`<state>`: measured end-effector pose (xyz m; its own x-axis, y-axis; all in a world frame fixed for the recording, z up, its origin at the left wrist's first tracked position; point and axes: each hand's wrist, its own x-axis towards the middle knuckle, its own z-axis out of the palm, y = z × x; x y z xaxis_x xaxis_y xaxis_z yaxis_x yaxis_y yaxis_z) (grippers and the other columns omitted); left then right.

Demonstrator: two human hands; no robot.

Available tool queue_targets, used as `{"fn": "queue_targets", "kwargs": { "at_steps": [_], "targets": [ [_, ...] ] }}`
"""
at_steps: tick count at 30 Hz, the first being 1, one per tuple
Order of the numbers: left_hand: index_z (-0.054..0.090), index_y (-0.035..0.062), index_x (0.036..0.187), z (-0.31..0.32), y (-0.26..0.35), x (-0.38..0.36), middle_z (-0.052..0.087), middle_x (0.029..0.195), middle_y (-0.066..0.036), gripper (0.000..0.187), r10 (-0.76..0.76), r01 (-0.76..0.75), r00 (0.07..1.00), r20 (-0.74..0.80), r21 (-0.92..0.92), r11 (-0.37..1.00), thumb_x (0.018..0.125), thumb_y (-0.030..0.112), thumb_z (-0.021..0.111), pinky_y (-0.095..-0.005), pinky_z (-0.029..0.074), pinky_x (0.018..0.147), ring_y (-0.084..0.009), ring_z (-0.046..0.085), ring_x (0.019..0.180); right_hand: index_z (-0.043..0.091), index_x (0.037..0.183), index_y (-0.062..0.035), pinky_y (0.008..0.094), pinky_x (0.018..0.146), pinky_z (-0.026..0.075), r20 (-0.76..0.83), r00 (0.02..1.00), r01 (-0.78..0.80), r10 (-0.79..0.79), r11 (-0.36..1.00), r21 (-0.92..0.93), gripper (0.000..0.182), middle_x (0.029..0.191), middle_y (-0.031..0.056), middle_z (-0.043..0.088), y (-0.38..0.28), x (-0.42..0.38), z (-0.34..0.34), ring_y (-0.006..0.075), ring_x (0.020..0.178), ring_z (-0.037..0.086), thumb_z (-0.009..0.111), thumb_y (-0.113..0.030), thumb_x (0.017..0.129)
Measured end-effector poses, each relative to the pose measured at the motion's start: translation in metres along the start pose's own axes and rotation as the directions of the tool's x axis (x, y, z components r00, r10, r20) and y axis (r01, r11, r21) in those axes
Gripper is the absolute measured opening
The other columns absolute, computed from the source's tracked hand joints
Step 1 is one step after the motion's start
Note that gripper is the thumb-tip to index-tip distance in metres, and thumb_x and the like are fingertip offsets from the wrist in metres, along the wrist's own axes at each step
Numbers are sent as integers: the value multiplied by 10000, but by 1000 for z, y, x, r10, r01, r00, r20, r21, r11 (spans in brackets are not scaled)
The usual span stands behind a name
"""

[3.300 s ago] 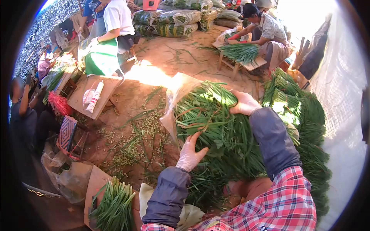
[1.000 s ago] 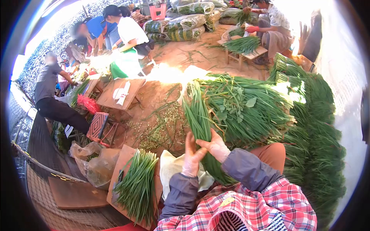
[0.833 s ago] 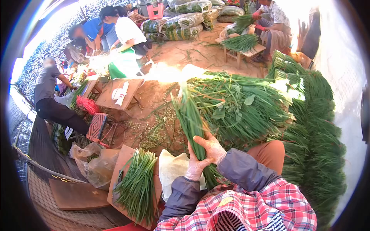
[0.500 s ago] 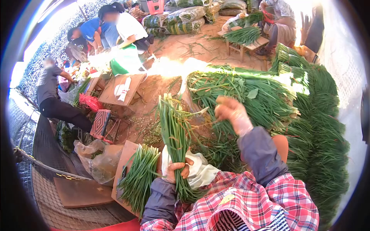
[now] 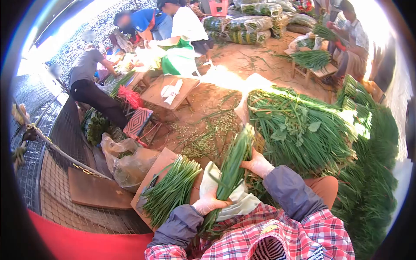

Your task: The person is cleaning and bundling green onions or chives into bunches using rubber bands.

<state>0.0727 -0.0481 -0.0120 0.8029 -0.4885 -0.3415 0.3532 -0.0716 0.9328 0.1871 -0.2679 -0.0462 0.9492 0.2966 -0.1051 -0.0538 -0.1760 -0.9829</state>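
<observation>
A bunch of garlic chives (image 5: 234, 167) slants upward over my lap, its pale cut ends at the top. Low on the bunch, my left hand (image 5: 211, 203) is closed around the leaves. My right hand (image 5: 258, 164) is at the upper right side of the same bunch, thumb and fingers bent against it; part of the fingers is hidden. Behind the bunch a white cloth (image 5: 237, 200) lies across my lap. To the left, a second pile of chives (image 5: 171, 188) rests on a brown board (image 5: 142, 200).
A large heap of chives (image 5: 299, 130) lies at the right, with more rows of bundles (image 5: 372, 169) beyond. A plastic bag (image 5: 130, 162), a woven stool (image 5: 138, 121) and a low table (image 5: 184, 93) stand left. Several people work farther back, near stacked filled bags (image 5: 247, 30).
My right hand has come down and left from above the heap to the bunch. Loose yellowish strands on the bunch no longer show. The view has shifted left.
</observation>
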Motion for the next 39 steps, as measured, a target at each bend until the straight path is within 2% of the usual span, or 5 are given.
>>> {"fn": "queue_targets", "kwargs": {
  "at_steps": [20, 23, 26, 30, 39],
  "targets": [
    [569, -47, 981, -18, 7, -66, 570, 708, -73, 251, -327, 308, 945, -17, -293, 905, 743, 21, 607, -235, 339, 442, -99, 457, 486, 470, 717, -135, 248, 340, 164, -460, 829, 330, 319, 384, 862, 241, 497, -75, 276, 24, -6, -190, 56, 379, 235, 522, -285, 897],
    [596, -46, 894, -31, 11, -70, 532, 588, -68, 202, -302, 272, 951, -64, -292, 917, 735, 77, 615, -248, 329, 433, -125, 453, 458, 478, 950, -118, 294, 558, 332, -215, 924, -256, 316, 930, 265, 247, 747, 38, 481, 18, -18, -165, 172, 618, 440, 571, -316, 835],
    [590, -50, 868, -27, 19, -63, 511, 547, -71, 233, -227, 172, 966, -120, -352, 920, 723, 127, 627, -255, 325, 428, -141, 457, 438, 528, 1244, -105, 341, 782, 490, 220, 955, 130, 201, 386, -913, 642, 991, 145, 652, 57, -32, -121, 256, 876, 632, 720, -383, 699],
    [584, -54, 875, -22, 22, -57, 509, 532, -70, 275, -184, 147, 979, -87, -321, 936, 720, 166, 642, -250, 325, 421, -137, 465, 438, 558, 1179, -24, 351, 840, 463, -40, 997, -61, 62, 998, 27, 648, 995, 147, 637, 10, -19, -97, 269, 932, 609, 753, -378, 672],
    [598, -7, 953, -7, 25, -44, 613, 789, -76, 255, -248, 234, 966, -78, -152, 960, 706, 42, 637, -229, 368, 486, -98, 494, 552, 8, 1457, -119, 374, 1069, 251, 73, 963, 270, -260, 906, -327, 1179, 1445, 189, 250, -47, 28, -66, 300, 1292, 321, 832, -162, 615]
  ]
}}
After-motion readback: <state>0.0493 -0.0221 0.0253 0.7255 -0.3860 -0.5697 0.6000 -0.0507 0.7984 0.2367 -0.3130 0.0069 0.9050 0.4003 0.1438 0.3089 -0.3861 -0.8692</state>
